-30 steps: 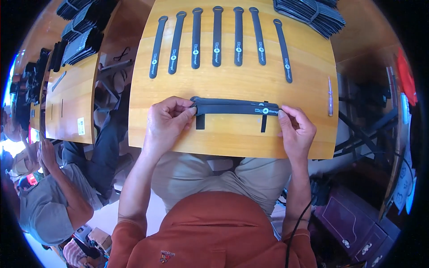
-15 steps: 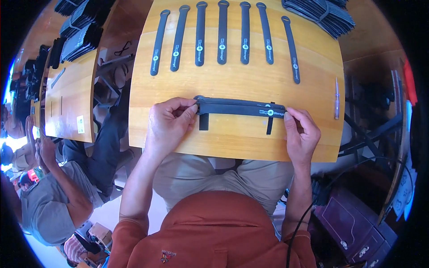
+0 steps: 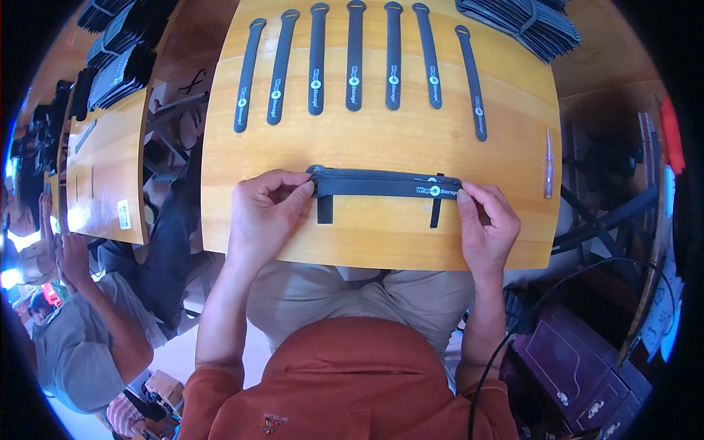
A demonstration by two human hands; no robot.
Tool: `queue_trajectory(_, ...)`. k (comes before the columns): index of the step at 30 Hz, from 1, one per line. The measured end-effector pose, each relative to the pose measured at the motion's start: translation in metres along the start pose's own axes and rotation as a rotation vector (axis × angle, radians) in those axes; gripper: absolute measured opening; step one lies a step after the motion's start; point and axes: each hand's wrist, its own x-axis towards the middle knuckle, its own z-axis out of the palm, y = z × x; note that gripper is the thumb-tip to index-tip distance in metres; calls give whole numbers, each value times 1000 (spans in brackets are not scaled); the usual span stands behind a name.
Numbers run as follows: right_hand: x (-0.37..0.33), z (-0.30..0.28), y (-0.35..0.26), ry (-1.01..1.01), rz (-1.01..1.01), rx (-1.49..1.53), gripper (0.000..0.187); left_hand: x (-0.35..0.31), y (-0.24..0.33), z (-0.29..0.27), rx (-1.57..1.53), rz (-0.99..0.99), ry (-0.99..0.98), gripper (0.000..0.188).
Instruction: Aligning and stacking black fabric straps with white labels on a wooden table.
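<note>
My left hand (image 3: 273, 213) pinches the left end of some black storage straps (image 3: 374, 183), which lie level across the near part of the wooden table. At their right end, my right hand (image 3: 490, 224) has thumb and fingers closed on them. At least two straps overlap, and the front one has pale print near its right end. Below them stick out two short black strips, a wider left one (image 3: 325, 210) and a narrower right one (image 3: 435, 213); their upper parts are hidden.
Several slotted black straps (image 3: 355, 59) stand in a row across the table (image 3: 506, 235). A bundled stack of straps (image 3: 524, 26) lies at the far right corner, a slim screwdriver-like tool (image 3: 548, 165) at the right edge. Leftward, a person (image 3: 92, 337) sits by another table (image 3: 110, 198).
The whole view has shifted a little, so the table and straps appear slightly left and lower. Both hands keep their pinch on the strap ends.
</note>
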Motion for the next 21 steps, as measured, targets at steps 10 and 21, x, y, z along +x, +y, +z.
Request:
queue_trajectory(10, 1, 0, -4, -17, 26, -8, 10, -1, 0, 1, 7, -5, 39, 10)
queue_trajectory(21, 1, -2, -8, -25, 56, -6, 9, 0, -6, 0, -20, 8, 36, 10)
